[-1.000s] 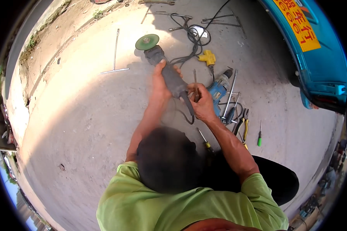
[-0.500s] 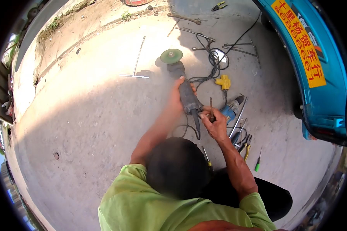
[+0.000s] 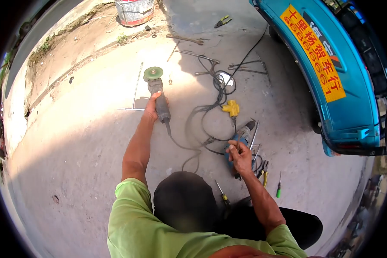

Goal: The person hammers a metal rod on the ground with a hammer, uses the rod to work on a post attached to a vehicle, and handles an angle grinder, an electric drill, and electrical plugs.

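My left hand [image 3: 152, 105] is wrapped round the dark body of an angle grinder [image 3: 162, 107], whose green disc [image 3: 153, 73] faces up at the far end. A cord runs from its near end over the concrete. My right hand [image 3: 241, 158] is closed in a pinch above a blue drill [image 3: 230, 161] lying on the ground; a thin dark tool seems to be between the fingers, though too small to name. Beside the drill lie a T-handle wrench [image 3: 254, 134] and yellow-handled pliers [image 3: 265, 174]. A yellow plug adapter [image 3: 231, 108] rests beyond them among black cables.
A blue vehicle [image 3: 352, 112] with a yellow sign stands at the right. Screwdrivers [image 3: 279, 190] lie near my knees. Farther off are T-handle bars [image 3: 137, 86], a wrench [image 3: 185, 39], green-handled pliers [image 3: 222, 21] and a bucket [image 3: 134, 12].
My left hand has carried the grinder left, away from my right hand. My right hand has come off the grinder's cord end and is now over the drill. The view has shifted too.
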Motion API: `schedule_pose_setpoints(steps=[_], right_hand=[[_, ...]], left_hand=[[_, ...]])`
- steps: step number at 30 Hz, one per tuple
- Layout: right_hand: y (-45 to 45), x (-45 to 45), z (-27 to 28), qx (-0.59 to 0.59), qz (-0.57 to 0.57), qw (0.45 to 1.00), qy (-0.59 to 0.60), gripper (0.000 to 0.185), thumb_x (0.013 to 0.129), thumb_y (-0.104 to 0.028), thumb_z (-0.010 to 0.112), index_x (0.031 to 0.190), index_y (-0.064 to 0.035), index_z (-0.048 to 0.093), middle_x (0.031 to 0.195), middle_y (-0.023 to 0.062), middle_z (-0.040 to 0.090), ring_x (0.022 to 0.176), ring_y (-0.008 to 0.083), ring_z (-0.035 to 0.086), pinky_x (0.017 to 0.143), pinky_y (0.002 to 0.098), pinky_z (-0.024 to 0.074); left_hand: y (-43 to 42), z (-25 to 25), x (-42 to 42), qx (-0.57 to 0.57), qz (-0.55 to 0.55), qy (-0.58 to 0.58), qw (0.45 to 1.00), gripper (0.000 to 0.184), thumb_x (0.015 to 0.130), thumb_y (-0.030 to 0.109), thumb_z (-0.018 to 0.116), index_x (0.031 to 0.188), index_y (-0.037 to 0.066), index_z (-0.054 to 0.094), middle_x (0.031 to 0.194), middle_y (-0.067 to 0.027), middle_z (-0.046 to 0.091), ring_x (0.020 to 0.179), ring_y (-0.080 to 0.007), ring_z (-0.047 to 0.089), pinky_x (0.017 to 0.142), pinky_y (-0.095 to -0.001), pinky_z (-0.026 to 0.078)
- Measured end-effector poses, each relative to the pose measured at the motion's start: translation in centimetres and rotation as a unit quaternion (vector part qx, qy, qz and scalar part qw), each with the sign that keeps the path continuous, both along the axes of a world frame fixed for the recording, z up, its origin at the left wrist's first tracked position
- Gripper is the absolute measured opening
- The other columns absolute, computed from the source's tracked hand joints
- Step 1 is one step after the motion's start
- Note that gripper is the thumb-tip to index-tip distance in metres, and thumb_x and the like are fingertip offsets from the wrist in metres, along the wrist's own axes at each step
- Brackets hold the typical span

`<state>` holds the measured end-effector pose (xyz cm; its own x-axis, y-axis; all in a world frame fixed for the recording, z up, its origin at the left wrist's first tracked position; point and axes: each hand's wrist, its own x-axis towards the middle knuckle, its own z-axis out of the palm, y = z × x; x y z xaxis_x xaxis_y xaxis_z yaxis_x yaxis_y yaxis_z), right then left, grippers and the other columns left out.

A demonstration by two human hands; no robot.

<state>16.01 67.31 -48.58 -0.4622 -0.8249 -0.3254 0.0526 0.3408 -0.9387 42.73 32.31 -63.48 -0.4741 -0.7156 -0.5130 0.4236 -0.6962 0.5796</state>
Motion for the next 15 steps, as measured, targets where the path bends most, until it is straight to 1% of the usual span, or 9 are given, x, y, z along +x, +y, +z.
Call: schedule_pose_setpoints(steps=[1, 4, 6, 7, 8, 10, 12, 13, 15], right_hand=[[-0.1, -0.2, -0.4, -0.001, -0.001, 1.0, -0.003, 0.02, 0.1, -0.014, 0.062, 0.113, 0.0009, 0.066, 0.082, 0.0051, 0.069, 0.057, 0.007, 0.054, 0.054, 0.0233, 0.0443], [-0.8, -0.2, -1.3, 0.007, -0.005, 1.0, 0.001, 0.025, 0.1, -0.017, 0.064, 0.117, 0.001, 0.066, 0.082, 0.0052, 0.07, 0.058, 0.0069, 0.054, 0.055, 0.0228, 0.0452], [-0.5, -0.3, -2.0, 0.029, 0.004, 1.0, 0.006, 0.03, 0.099, -0.02, 0.066, 0.12, 0.0011, 0.066, 0.083, 0.0052, 0.07, 0.059, 0.0071, 0.055, 0.056, 0.023, 0.0459], [-0.6, -0.2, -1.9, 0.027, 0.017, 0.999, 0.001, 0.029, 0.099, -0.019, 0.065, 0.12, 0.0013, 0.065, 0.085, 0.0058, 0.071, 0.06, 0.0076, 0.055, 0.056, 0.024, 0.0463], [-0.8, -0.2, -1.1, 0.059, 0.031, 0.998, 0.0, 0.028, 0.098, -0.017, 0.064, 0.12, 0.0011, 0.065, 0.087, 0.006, 0.071, 0.061, 0.0079, 0.056, 0.057, 0.025, 0.0468], [-0.5, -0.5, -1.6, 0.078, 0.034, 0.996, -0.012, 0.028, 0.098, -0.017, 0.065, 0.119, 0.0008, 0.066, 0.089, 0.0056, 0.07, 0.062, 0.0083, 0.056, 0.059, 0.0253, 0.0482], [-0.9, -0.9, -1.9, 0.101, 0.038, 0.994, 0.0, 0.028, 0.097, -0.017, 0.065, 0.119, 0.0005, 0.066, 0.088, 0.0052, 0.07, 0.062, 0.0083, 0.057, 0.059, 0.0254, 0.0488], [-0.8, -0.9, -2.7, 0.093, 0.032, 0.995, 0.001, 0.024, 0.1, -0.015, 0.064, 0.118, 0.0014, 0.066, 0.085, 0.0056, 0.069, 0.057, 0.0075, 0.055, 0.054, 0.024, 0.0454], [-0.5, -0.7, -3.3, 0.111, 0.04, 0.993, 0.003, 0.025, 0.098, -0.016, 0.065, 0.116, 0.0008, 0.067, 0.085, 0.0047, 0.069, 0.061, 0.0082, 0.057, 0.057, 0.0252, 0.048]], left_hand=[[-0.5, 0.0, 0.4, -0.001, -0.026, 0.016, 1.0, 0.049, 0.088, 0.046, 0.071, 0.106, 0.002, 0.059, 0.09, -0.014, 0.066, 0.077, -0.0259, 0.067, 0.069, -0.039, 0.059], [-1.4, 0.2, 0.7, 0.01, -0.011, 0.033, 0.999, 0.049, 0.089, 0.046, 0.071, 0.108, 0.002, 0.059, 0.09, -0.0144, 0.067, 0.077, -0.0261, 0.067, 0.07, -0.0379, 0.06], [-1.4, 0.7, 1.3, 0.017, -0.038, 0.02, 0.999, 0.056, 0.088, 0.05, 0.072, 0.109, 0.0, 0.057, 0.085, -0.0141, 0.066, 0.074, -0.0255, 0.066, 0.066, -0.0371, 0.059], [-1.5, 0.1, 2.3, 0.056, -0.064, 0.008, 0.996, 0.054, 0.089, 0.048, 0.071, 0.11, 0.0, 0.057, 0.084, -0.0139, 0.066, 0.074, -0.0254, 0.067, 0.066, -0.037, 0.06], [-2.5, 0.1, 2.3, 0.077, -0.087, 0.007, 0.993, 0.052, 0.09, 0.047, 0.071, 0.11, 0.001, 0.058, 0.084, -0.0137, 0.066, 0.074, -0.0253, 0.067, 0.066, -0.037, 0.06], [-1.9, 1.5, 3.4, -0.033, -0.092, -0.071, 0.993, 0.045, 0.093, 0.043, 0.069, 0.107, 0.001, 0.061, 0.083, -0.0132, 0.066, 0.073, -0.0252, 0.067, 0.066, -0.0361, 0.06], [-1.7, 1.1, 4.5, -0.019, -0.076, -0.145, 0.986, 0.043, 0.093, 0.045, 0.07, 0.104, 0.003, 0.065, 0.086, -0.0139, 0.068, 0.077, -0.0241, 0.068, 0.065, -0.0358, 0.058], [-1.7, 0.9, 5.0, -0.017, -0.078, -0.19, 0.978, 0.044, 0.093, 0.046, 0.07, 0.105, 0.003, 0.066, 0.088, -0.0141, 0.068, 0.078, -0.0239, 0.068, 0.065, -0.036, 0.057], [-2.0, 0.7, 5.8, -0.043, -0.077, -0.307, 0.947, 0.047, 0.092, 0.048, 0.071, 0.105, 0.003, 0.069, 0.092, -0.0154, 0.07, 0.081, -0.0252, 0.069, 0.067, -0.0375, 0.056]])
